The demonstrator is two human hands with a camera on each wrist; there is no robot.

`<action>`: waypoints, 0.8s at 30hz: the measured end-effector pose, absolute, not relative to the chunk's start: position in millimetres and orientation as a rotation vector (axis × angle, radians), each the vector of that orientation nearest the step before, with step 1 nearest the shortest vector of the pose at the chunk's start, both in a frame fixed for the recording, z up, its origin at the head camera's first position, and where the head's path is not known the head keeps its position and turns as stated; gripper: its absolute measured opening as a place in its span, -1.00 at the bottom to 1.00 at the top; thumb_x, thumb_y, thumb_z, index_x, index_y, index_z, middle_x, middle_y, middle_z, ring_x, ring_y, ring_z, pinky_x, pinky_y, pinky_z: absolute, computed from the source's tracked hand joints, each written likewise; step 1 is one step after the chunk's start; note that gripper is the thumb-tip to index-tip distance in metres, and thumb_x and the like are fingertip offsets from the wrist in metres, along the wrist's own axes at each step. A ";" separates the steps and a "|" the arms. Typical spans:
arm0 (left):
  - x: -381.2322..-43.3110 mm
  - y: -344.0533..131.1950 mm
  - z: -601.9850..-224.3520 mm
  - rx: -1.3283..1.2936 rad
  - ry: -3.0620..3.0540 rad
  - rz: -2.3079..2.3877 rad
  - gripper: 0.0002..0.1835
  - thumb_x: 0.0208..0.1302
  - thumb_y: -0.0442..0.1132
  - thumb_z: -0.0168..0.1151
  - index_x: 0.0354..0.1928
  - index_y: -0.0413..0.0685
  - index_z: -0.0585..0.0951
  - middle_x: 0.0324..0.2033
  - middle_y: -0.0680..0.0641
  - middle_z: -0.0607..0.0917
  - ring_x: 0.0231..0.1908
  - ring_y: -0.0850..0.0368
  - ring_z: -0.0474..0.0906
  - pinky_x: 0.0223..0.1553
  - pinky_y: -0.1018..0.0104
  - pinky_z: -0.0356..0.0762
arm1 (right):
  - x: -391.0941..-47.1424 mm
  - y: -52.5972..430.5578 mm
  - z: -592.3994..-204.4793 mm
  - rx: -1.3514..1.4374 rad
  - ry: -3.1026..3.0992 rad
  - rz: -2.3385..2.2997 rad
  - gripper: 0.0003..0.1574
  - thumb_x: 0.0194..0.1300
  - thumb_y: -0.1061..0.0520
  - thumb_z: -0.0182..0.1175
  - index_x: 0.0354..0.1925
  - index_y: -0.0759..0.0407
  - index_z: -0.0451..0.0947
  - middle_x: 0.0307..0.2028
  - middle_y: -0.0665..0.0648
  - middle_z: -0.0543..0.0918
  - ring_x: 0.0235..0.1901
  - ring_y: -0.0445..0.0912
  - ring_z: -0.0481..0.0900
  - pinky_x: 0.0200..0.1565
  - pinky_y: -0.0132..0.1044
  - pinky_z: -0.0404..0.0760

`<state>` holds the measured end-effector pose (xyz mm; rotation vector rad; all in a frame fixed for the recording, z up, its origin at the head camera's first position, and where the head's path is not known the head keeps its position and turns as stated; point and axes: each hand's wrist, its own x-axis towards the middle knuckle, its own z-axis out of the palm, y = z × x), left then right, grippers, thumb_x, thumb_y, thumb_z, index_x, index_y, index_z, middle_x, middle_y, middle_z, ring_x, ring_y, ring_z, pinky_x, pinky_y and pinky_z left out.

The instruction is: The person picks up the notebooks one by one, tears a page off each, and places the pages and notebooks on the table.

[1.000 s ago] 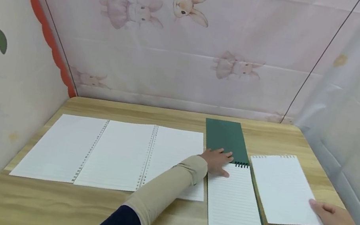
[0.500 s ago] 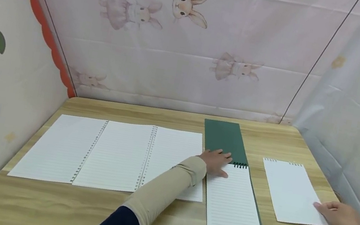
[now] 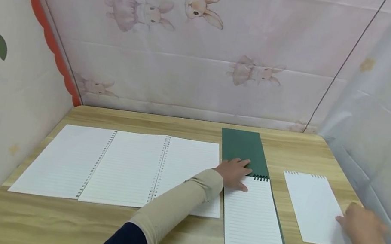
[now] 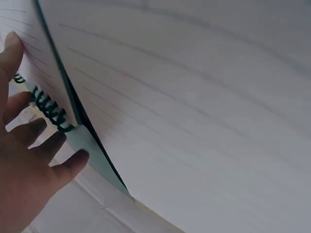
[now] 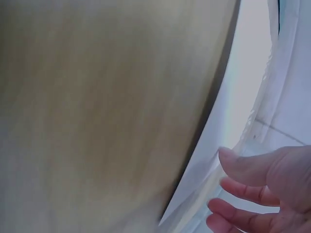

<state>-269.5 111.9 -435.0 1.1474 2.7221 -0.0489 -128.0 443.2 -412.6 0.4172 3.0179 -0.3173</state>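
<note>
My left hand (image 3: pixel 233 173) rests flat with spread fingers on a top-bound spiral notepad (image 3: pixel 255 226), across its coil. The notepad lies with its dark green cover (image 3: pixel 244 150) folded back and a lined page showing. In the left wrist view the fingers (image 4: pixel 70 165) reach past the green spiral coil (image 4: pixel 48 108). To the right, a torn-out white sheet (image 3: pixel 315 210) with a ragged perforated top edge lies on the table. Blurred in the head view, my right hand (image 3: pixel 365 230) is at the sheet's right edge. In the right wrist view its thumb (image 5: pixel 243 165) and fingers are parted.
At left, an open spiral notebook (image 3: pixel 131 172) with lined pages lies beside another white spiral-edged page (image 3: pixel 67 160). All lie on a wooden table (image 3: pixel 82 228). Printed cloth walls (image 3: pixel 195 78) stand behind and at both sides.
The torn sheet has moved right, away from the notepad, and now lies flat. My right hand has loosened from its edge and lifted slightly. The left hand has stayed in place.
</note>
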 end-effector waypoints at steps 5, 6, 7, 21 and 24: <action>-269.4 102.2 -428.1 1.309 2.824 0.125 -0.35 0.19 0.19 0.26 0.31 0.22 0.44 0.44 0.04 0.18 0.38 0.07 0.19 0.27 0.09 0.34 | -138.5 412.6 -410.6 0.310 3.210 -0.366 -0.73 0.20 0.25 0.19 -0.28 0.52 0.52 -0.34 0.56 0.55 -0.39 0.43 0.49 -0.38 0.31 0.37; -270.1 98.9 -425.9 1.339 2.851 0.174 -0.44 0.21 0.15 0.27 0.23 0.20 0.53 0.41 0.04 0.26 0.35 0.07 0.24 0.26 0.12 0.35 | -141.2 404.4 -410.0 0.278 3.242 -0.401 -0.73 0.21 0.26 0.18 -0.26 0.54 0.52 -0.30 0.58 0.56 -0.35 0.44 0.50 -0.37 0.30 0.40; -270.3 95.0 -422.4 1.360 2.875 0.234 -0.55 0.23 0.10 0.27 0.14 0.17 0.60 0.36 0.04 0.34 0.31 0.09 0.29 0.25 0.17 0.37 | -143.9 395.9 -409.2 0.253 3.255 -0.446 -0.71 0.23 0.26 0.16 -0.22 0.55 0.52 -0.25 0.58 0.56 -0.30 0.45 0.50 -0.34 0.27 0.43; -289.0 51.8 -406.5 0.822 2.818 0.856 -0.69 0.45 -0.27 0.01 0.14 -0.18 0.57 0.13 -0.08 0.57 0.21 0.05 0.42 0.22 0.26 0.39 | -199.2 325.3 -407.3 0.300 2.953 -1.232 -0.54 0.43 0.10 0.04 0.11 0.44 0.49 -0.08 0.41 0.64 -0.30 0.00 0.67 -0.38 -0.33 0.58; -288.4 51.1 -409.6 0.714 2.765 0.820 -0.63 0.44 -0.26 0.03 0.23 -0.18 0.49 0.20 -0.09 0.53 0.25 0.03 0.40 0.23 0.24 0.39 | -209.5 315.7 -412.4 0.352 2.765 -1.376 -0.45 0.44 0.11 0.01 0.23 0.46 0.36 0.04 0.43 0.57 -0.27 -0.09 0.64 -0.28 -0.35 0.62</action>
